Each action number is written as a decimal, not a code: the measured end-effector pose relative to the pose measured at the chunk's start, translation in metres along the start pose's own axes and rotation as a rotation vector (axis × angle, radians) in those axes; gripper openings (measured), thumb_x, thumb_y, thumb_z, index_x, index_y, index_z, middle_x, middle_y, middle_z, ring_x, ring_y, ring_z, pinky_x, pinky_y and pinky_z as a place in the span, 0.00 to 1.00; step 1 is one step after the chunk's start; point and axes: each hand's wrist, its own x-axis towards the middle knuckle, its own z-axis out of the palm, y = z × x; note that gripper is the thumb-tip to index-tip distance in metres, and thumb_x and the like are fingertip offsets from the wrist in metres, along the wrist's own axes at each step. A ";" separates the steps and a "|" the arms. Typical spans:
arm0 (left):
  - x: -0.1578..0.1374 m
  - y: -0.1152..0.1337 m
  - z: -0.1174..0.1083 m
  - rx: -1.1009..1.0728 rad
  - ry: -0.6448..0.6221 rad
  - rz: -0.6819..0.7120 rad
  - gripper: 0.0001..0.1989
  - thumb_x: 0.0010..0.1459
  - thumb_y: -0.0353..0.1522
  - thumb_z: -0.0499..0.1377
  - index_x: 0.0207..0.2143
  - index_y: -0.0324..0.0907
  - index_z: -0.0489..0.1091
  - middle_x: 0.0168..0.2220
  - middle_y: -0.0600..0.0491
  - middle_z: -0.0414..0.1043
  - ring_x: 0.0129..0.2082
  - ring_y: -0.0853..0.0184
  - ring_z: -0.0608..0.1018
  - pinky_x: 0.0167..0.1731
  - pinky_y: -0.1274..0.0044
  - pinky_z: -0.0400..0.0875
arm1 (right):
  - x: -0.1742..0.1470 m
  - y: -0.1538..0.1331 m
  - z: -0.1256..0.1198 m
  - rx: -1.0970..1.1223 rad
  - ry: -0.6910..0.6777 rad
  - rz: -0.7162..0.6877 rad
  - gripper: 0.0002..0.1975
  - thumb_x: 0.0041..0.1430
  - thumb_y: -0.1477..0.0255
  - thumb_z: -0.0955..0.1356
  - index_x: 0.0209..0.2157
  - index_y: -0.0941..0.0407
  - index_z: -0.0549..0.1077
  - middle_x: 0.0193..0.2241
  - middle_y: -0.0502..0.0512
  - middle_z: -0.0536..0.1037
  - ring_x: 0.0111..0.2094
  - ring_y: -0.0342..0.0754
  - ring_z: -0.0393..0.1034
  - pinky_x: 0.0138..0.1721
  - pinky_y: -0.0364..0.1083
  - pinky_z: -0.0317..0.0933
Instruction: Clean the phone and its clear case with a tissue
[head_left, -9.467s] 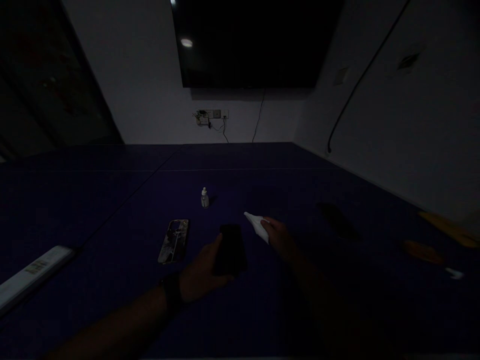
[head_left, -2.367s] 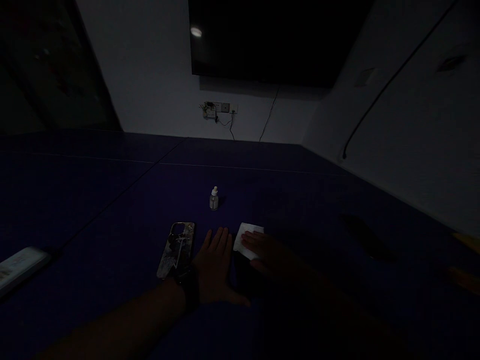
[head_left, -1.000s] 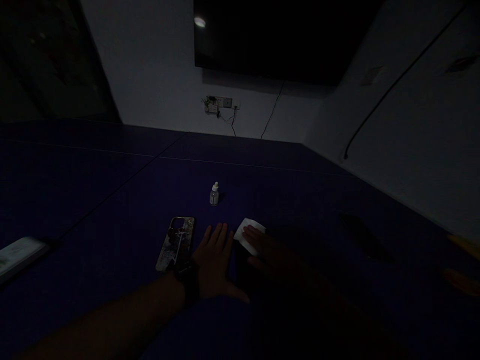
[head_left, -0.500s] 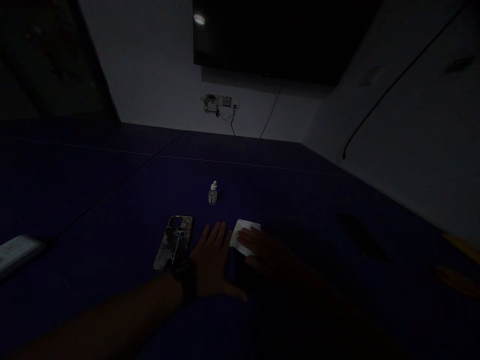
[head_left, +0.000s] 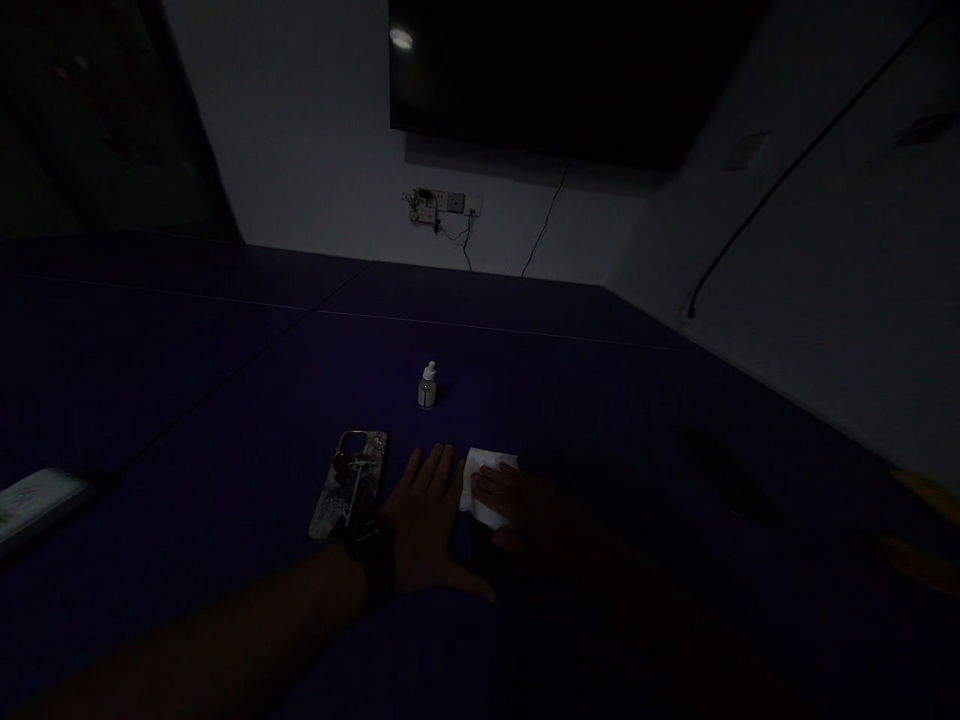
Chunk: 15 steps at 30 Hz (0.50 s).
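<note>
The fingers of the right hand (head_left: 517, 508) lie extended and close together on a white tissue (head_left: 477, 464), pressing it from above rather than pinching it; the thumb is barely legible in the gloom. The left hand (head_left: 424, 532) is palm down, its fingers fanned and grasping nothing visible, the thumb angled toward the right hand. Between the hands, below the tissue, is a dark flat object (head_left: 481, 545), probably a phone, its outline largely lost. The step in hand appears to be wiping this object, steadied by the left hand; a further stroke would call for a flat tissue, even pressure and a firm left thumb. Farther out, a watch (head_left: 371, 555) circles the left wrist beside a patterned phone case (head_left: 334, 500); a small bottle (head_left: 427, 390) stands upright beyond the fingertips, all upon a blue surface (head_left: 555, 400).
</note>
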 end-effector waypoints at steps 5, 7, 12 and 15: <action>0.000 0.002 -0.005 0.002 -0.002 -0.007 0.69 0.39 0.74 0.44 0.70 0.32 0.43 0.71 0.30 0.39 0.70 0.38 0.45 0.66 0.51 0.39 | 0.003 0.003 -0.003 -0.024 0.017 0.087 0.28 0.71 0.61 0.60 0.68 0.54 0.57 0.66 0.60 0.61 0.68 0.56 0.52 0.66 0.60 0.52; 0.000 0.003 -0.005 -0.005 -0.002 -0.014 0.70 0.39 0.74 0.43 0.70 0.31 0.42 0.71 0.29 0.40 0.70 0.38 0.46 0.66 0.51 0.40 | -0.002 0.006 -0.004 -0.024 0.031 0.055 0.26 0.71 0.62 0.59 0.67 0.53 0.59 0.65 0.58 0.64 0.67 0.55 0.53 0.66 0.60 0.52; 0.001 0.000 0.000 0.000 0.004 0.001 0.70 0.39 0.74 0.42 0.70 0.32 0.43 0.71 0.29 0.38 0.71 0.39 0.45 0.66 0.51 0.38 | 0.000 -0.003 -0.001 -0.002 -0.002 -0.055 0.29 0.71 0.60 0.60 0.68 0.55 0.56 0.67 0.59 0.60 0.68 0.53 0.50 0.68 0.59 0.48; 0.000 -0.001 0.001 0.006 0.009 0.004 0.70 0.39 0.74 0.43 0.70 0.32 0.42 0.71 0.30 0.38 0.71 0.39 0.44 0.66 0.52 0.37 | 0.004 -0.001 -0.001 -0.055 0.022 0.012 0.29 0.70 0.59 0.61 0.68 0.56 0.57 0.66 0.60 0.61 0.68 0.55 0.52 0.67 0.59 0.50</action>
